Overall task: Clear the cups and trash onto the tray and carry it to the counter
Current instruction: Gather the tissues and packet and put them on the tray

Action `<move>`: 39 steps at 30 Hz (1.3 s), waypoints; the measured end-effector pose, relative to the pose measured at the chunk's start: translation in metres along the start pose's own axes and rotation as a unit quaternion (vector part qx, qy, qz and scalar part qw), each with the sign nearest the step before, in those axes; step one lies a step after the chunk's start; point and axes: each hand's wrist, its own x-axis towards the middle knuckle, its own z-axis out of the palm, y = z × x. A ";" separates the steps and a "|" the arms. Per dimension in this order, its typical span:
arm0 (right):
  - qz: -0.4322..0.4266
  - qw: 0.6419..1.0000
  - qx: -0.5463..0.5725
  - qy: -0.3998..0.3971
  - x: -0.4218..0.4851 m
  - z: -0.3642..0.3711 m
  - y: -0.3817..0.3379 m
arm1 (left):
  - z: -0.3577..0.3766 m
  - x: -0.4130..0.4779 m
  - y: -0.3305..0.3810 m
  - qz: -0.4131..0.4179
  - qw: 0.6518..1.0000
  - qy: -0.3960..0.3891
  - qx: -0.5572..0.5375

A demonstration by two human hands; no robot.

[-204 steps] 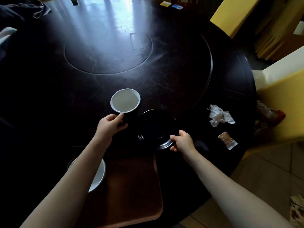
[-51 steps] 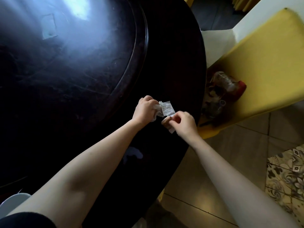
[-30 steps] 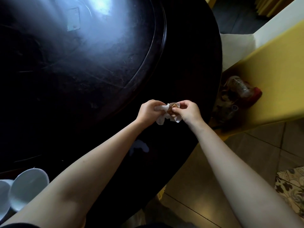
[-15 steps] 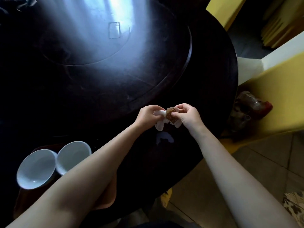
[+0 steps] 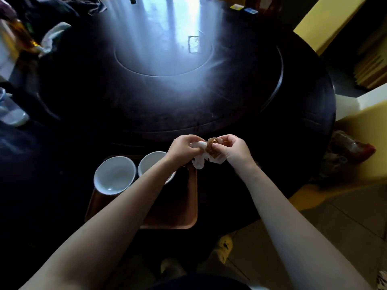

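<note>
A brown tray (image 5: 189, 208) lies at the near edge of the dark round table (image 5: 159, 97). Two white cups stand on its far end: one (image 5: 114, 174) at the left, the other (image 5: 150, 164) partly hidden behind my left forearm. Just above the tray's far right corner, my left hand (image 5: 183, 148) is closed on a crumpled white tissue (image 5: 199, 162). My right hand (image 5: 235, 150) pinches a small brown wrapper (image 5: 211, 148) pressed against the tissue. The two hands touch around the trash.
Yellow chairs (image 5: 362, 126) stand at the right, with a plastic bottle (image 5: 351, 147) lying on one seat. Clothes and a clear container (image 5: 10, 114) are at the table's far left. Small coloured cards (image 5: 244, 8) lie at the far edge. Tiled floor is at the lower right.
The view has swung left, bringing the tray and both cups into the centre. My hands, still holding the tissue and wrapper together, have moved left over the tray's far right corner.
</note>
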 end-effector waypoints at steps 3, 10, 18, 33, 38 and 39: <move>-0.009 1.000 -0.016 -0.020 -0.013 0.029 -0.004 | -0.024 -0.020 -0.017 -0.008 0.999 0.025 0.031; -0.006 0.992 -0.041 -0.118 -0.045 0.105 -0.011 | -0.079 -0.081 -0.065 -0.036 0.994 0.067 0.082; -0.044 0.979 -0.111 -0.163 -0.086 0.159 0.012 | -0.105 -0.153 -0.118 -0.100 0.988 0.116 0.018; -0.229 0.870 -0.413 -0.143 -0.109 0.203 0.076 | -0.100 -0.201 -0.183 -0.209 0.954 0.200 -0.082; -0.285 0.802 -0.502 -0.152 -0.106 0.207 0.084 | -0.095 -0.202 -0.187 -0.209 0.949 0.209 -0.112; -0.298 0.791 -0.514 -0.143 -0.107 0.207 0.083 | -0.094 -0.203 -0.188 -0.214 0.946 0.211 -0.120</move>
